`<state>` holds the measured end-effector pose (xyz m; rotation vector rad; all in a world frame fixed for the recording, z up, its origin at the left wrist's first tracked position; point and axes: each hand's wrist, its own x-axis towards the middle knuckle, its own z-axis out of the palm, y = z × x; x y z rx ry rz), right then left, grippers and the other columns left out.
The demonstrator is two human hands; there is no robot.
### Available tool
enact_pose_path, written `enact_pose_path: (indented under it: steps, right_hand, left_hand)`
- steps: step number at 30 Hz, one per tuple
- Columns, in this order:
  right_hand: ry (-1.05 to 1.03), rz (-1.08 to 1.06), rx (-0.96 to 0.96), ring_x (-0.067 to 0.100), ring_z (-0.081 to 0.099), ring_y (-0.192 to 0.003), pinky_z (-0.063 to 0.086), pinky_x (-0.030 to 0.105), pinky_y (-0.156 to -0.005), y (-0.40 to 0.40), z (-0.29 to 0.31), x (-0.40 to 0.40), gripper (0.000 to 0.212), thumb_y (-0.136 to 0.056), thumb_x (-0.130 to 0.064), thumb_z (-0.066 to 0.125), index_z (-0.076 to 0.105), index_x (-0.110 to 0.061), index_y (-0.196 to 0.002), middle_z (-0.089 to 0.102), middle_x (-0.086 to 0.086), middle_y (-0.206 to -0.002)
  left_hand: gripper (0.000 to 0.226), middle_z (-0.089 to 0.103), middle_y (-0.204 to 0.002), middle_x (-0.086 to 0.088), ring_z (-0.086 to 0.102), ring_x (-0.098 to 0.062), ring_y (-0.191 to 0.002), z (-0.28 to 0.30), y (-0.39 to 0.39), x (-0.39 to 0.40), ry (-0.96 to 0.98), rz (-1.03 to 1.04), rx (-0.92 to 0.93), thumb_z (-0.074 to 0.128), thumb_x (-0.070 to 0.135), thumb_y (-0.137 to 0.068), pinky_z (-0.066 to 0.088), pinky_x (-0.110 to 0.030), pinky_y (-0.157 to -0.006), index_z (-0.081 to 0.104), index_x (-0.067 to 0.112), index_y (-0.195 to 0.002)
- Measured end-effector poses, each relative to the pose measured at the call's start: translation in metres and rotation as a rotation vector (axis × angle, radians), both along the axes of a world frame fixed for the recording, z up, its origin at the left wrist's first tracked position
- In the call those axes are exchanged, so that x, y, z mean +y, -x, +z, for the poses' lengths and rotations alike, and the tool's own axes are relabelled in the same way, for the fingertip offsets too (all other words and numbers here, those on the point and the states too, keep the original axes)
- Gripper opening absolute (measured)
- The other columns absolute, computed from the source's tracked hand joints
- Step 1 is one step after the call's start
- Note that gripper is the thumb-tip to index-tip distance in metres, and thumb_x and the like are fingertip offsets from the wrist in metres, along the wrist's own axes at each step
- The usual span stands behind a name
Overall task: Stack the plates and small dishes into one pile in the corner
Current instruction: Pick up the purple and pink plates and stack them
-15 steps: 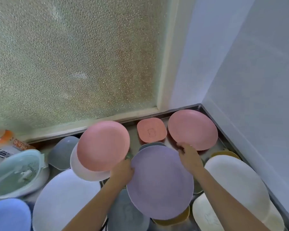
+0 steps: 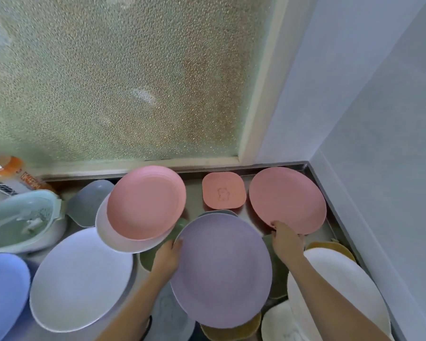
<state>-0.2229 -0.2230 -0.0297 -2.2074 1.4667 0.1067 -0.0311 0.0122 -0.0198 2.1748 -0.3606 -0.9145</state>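
Purple plate pinched at its left rim by left hand; right hand fingertips on corner pink plate, grip unclear. Lift purple level, centre over pink w/o clipping neighbours.

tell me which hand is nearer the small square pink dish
Right. The right hand sits just below-right of the square dish; the left hand is farther off, below-left.
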Motion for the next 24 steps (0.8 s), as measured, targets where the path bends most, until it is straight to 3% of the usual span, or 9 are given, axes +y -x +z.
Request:
enact_pose_path:
  steps: [3,6,10,14,19,22,24]
  right_hand:
    - [0.046,0.057,0.034,0.025,0.048,-0.12,0.03,0.043,-0.103,-0.002,0.006,-0.001,0.038,-0.092,-0.01,0.039,0.055,-0.021,-0.125,0.056,0.004,-0.128]
    - [0.081,0.124,0.041,0.027,0.051,-0.115,0.033,0.04,-0.1,-0.002,0.007,-0.002,0.034,-0.092,-0.006,0.039,0.059,-0.017,-0.117,0.059,0.007,-0.12]
    - [0.188,0.256,0.163,0.028,0.055,-0.101,0.039,0.04,-0.091,-0.006,0.013,0.001,0.021,-0.092,-0.005,0.042,0.059,-0.012,-0.101,0.063,0.01,-0.107]
    - [0.429,0.255,0.263,0.02,0.055,-0.099,0.043,0.035,-0.093,-0.005,0.019,0.008,0.017,-0.093,-0.022,0.052,0.055,-0.021,-0.11,0.062,0.001,-0.111]
    - [0.496,0.072,-0.118,0.024,0.059,-0.082,0.053,0.037,-0.078,-0.005,0.032,0.021,0.016,-0.087,-0.016,0.062,0.059,-0.011,-0.102,0.065,0.01,-0.1]
    - [0.517,0.187,-0.292,0.02,0.054,-0.066,0.052,0.032,-0.055,0.001,0.045,0.049,0.013,-0.081,-0.009,0.069,0.058,-0.012,-0.087,0.064,0.007,-0.082]
    - [0.605,0.332,-0.347,0.024,0.055,-0.059,0.039,0.026,-0.04,0.01,0.047,0.08,0.021,-0.07,0.001,0.072,0.057,-0.013,-0.075,0.062,0.004,-0.069]
  left_hand:
    - [0.023,0.055,-0.098,-0.003,0.05,-0.024,-0.091,0.008,0.007,-0.001,0.05,0.095,0.067,0.038,0.032,-0.099,0.034,-0.031,-0.081,0.053,0.014,-0.1]
    - [0.044,0.06,-0.087,-0.005,0.053,-0.024,-0.084,0.009,0.009,0.002,0.04,0.15,0.094,0.038,0.037,-0.097,0.038,-0.033,-0.074,0.059,-0.001,-0.102]
    - [0.043,0.066,-0.097,-0.009,0.06,-0.025,-0.092,0.008,0.011,0.006,0.064,0.182,0.162,0.04,0.05,-0.092,0.047,-0.039,-0.084,0.062,0.014,-0.102]
    - [0.063,0.067,-0.103,-0.008,0.063,-0.027,-0.097,0.005,0.014,0.016,0.054,0.186,0.204,0.034,0.064,-0.079,0.051,-0.048,-0.091,0.061,0.016,-0.108]
    - [0.043,0.065,-0.107,-0.009,0.064,-0.028,-0.097,0.017,0.027,0.018,0.121,0.201,0.288,0.032,0.053,-0.095,0.053,-0.046,-0.088,0.053,0.021,-0.112]
    - [0.042,0.066,-0.108,-0.008,0.065,-0.028,-0.095,0.016,0.03,0.018,0.166,0.196,0.373,0.032,0.056,-0.094,0.055,-0.044,-0.083,0.053,0.024,-0.113]
    - [0.044,0.067,-0.105,-0.009,0.065,-0.03,-0.096,0.014,0.03,0.017,0.198,0.207,0.462,0.034,0.057,-0.093,0.054,-0.046,-0.085,0.06,0.024,-0.104]
